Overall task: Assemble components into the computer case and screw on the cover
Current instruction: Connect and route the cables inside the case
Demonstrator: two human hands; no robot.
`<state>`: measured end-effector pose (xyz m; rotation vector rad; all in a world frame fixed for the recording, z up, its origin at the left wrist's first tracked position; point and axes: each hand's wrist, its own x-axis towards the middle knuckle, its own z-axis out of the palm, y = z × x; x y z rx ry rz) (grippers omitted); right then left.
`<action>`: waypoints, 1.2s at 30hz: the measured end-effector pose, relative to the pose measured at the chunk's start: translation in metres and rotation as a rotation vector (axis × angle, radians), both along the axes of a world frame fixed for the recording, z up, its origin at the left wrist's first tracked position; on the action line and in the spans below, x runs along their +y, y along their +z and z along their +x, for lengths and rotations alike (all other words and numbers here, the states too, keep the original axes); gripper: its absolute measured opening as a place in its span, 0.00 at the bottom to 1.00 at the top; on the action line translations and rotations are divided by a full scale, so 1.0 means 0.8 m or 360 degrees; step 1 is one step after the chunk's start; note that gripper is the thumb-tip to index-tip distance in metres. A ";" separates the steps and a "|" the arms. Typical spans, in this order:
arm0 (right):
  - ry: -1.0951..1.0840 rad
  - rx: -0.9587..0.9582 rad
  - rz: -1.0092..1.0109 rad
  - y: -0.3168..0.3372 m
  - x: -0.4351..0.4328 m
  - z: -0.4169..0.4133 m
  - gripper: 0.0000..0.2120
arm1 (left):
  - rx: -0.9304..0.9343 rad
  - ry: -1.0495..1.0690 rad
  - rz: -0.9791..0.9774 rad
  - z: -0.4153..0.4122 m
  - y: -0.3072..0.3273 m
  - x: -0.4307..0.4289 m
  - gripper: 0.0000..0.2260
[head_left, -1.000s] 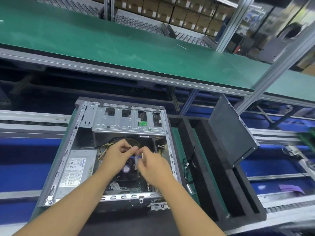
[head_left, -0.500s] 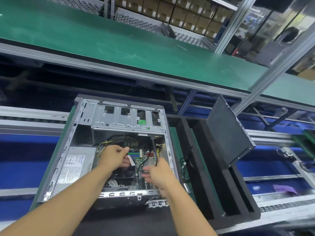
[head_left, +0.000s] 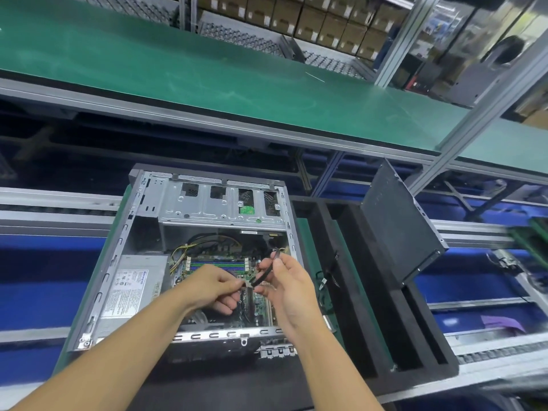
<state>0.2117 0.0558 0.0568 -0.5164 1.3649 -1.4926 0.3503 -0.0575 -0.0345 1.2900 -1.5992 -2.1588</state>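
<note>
An open grey computer case (head_left: pixel 118 262) lies on its side in front of me, showing the motherboard (head_left: pixel 216 264), a silver power supply (head_left: pixel 133 286) at its left and a drive cage (head_left: pixel 219 206) at the far end. Over the board, my left hand (head_left: pixel 213 287) pinches the small connector end of a black cable (head_left: pixel 264 275). My right hand (head_left: pixel 289 289) grips the same cable a little further up, its loop rising past my fingertips. The dark side cover (head_left: pixel 397 223) leans upright in the black foam tray at the right.
The black foam tray (head_left: pixel 367 307) with long slots stands right of the case, loose wires (head_left: pixel 326 280) lying between them. A green bench (head_left: pixel 207 75) runs across the far side, with metal frame posts (head_left: pixel 480 120) at right and cardboard boxes (head_left: pixel 320 22) behind. Conveyor rails run left and right.
My hands separated inside the case, then came together again. My right hand rose from low in the case and both now hold a black cable above the motherboard.
</note>
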 end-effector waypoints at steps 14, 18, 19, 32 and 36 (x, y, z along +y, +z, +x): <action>-0.0112 0.0032 -0.0047 0.000 0.001 -0.022 0.11 | 0.0200 -0.0215 -0.0267 0.001 0.017 0.009 0.10; -0.0084 0.0134 -0.0037 -0.004 -0.001 -0.017 0.11 | 0.0032 -0.0327 -0.0555 0.000 0.016 0.009 0.04; -0.0061 0.0156 -0.0041 -0.006 -0.001 -0.014 0.11 | -0.0077 -0.0362 -0.0744 -0.001 0.017 0.009 0.04; 0.0391 0.0934 0.0546 -0.039 -0.001 -0.026 0.21 | -0.0522 -0.0397 -0.1697 -0.057 0.022 -0.015 0.08; 0.0293 0.0615 0.0536 -0.048 -0.018 -0.021 0.21 | -0.0432 -0.0167 -0.1582 -0.060 0.015 -0.025 0.08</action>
